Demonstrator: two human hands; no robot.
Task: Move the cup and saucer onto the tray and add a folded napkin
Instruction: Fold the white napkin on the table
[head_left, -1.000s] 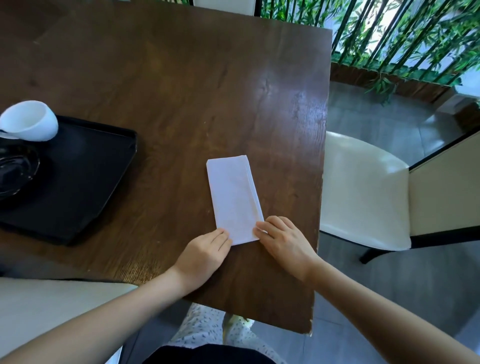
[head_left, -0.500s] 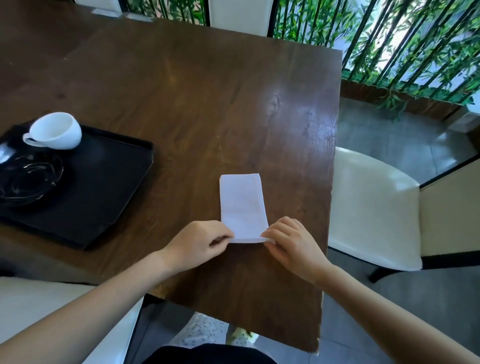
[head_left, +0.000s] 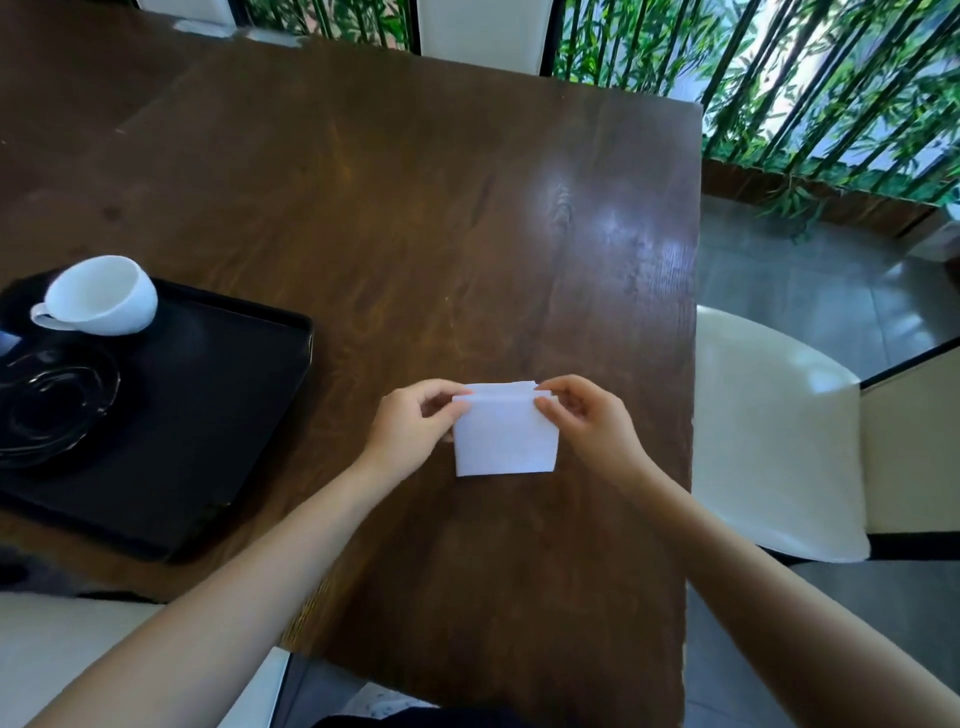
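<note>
A white napkin (head_left: 505, 435) lies folded in half on the dark wooden table (head_left: 415, 208), near its right edge. My left hand (head_left: 415, 423) pinches the napkin's upper left corner and my right hand (head_left: 587, 418) pinches its upper right corner, holding the folded-over layer down. At the left stands a black tray (head_left: 218, 415). A white cup (head_left: 98, 295) sits at the tray's far left corner. A dark glass saucer (head_left: 49, 405) lies on the tray just in front of the cup.
A cream-seated chair (head_left: 769, 431) stands right of the table, another chair back (head_left: 478, 31) at the far side, and a cream seat (head_left: 62, 649) at the near left. Bamboo screening (head_left: 805, 78) lines the back right. Grey floor lies beyond the table's right edge.
Both hands lifted the napkin's near end and carried it away from me onto the far end, halving its length. The view has also tilted so the tray and cup sit more to the right.
</note>
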